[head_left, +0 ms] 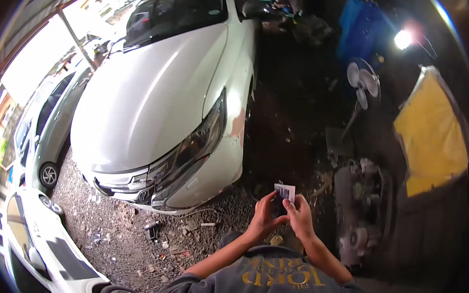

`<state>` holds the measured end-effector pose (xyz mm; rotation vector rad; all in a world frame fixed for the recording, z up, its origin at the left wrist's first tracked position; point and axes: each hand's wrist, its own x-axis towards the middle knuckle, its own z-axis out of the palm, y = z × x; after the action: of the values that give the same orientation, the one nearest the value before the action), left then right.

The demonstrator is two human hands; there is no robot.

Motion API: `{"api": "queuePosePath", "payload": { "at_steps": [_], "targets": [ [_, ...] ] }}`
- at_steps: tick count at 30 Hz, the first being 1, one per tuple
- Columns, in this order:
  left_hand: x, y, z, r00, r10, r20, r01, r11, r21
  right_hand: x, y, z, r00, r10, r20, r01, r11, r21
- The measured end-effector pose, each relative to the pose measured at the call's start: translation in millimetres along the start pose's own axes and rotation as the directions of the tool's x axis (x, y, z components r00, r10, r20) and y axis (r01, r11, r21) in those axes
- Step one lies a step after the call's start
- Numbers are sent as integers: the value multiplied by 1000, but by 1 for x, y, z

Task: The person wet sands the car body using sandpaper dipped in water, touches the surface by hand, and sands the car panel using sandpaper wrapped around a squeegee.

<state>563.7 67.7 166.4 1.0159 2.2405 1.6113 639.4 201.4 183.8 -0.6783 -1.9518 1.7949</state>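
In front of my chest I hold a small flat rectangular thing (285, 192), whitish with a dark printed-looking area. I cannot make out what it is. My left hand (264, 217) is closed on its left side. My right hand (299, 217) grips the right side, with the thumb over its face. Just beyond my hands stands a white car (158, 83), its headlight (197, 139) facing me. A bare, pinkish patch (238, 126) shows on its fender.
Gravel with scattered debris (132, 237) covers the ground at left. A dark spray-gun-like tool (152, 229) lies there. To the right are a grimy engine-like machine (358, 208), a fan (362, 82), a yellow panel (434, 132) and a bright lamp (403, 40). More cars (46, 242) stand at far left.
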Motion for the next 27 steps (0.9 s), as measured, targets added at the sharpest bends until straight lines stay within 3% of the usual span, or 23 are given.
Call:
{"api": "queuePosePath", "payload": {
  "at_steps": [3,6,9,12,14,17,22,27],
  "targets": [
    [7,0,3,983,-174,52,181,965,-191,10,-13,-12,994,53,98,-54,998,13],
    [6,-16,11,949,-289,126,314,828,-464,18,-16,-15,988,-57,146,63,997,-35],
    [12,-25,5,939,-307,157,335,700,-631,30,-25,-10,988,-136,77,136,991,12],
    [11,-28,-15,937,-329,117,320,675,-665,44,-23,-18,985,-58,165,54,998,34],
    [10,-15,-27,878,-459,134,374,485,-791,50,-20,-22,982,-31,186,16,997,81],
    [6,-10,-39,910,-405,83,240,354,-904,60,-19,-28,983,-11,186,-28,979,204],
    [10,11,-54,955,-297,2,96,304,-948,59,-30,-47,978,14,209,-95,919,383],
    [10,21,-52,967,-255,21,92,273,-958,49,-61,-53,964,-41,263,-47,947,317]
  ]
}}
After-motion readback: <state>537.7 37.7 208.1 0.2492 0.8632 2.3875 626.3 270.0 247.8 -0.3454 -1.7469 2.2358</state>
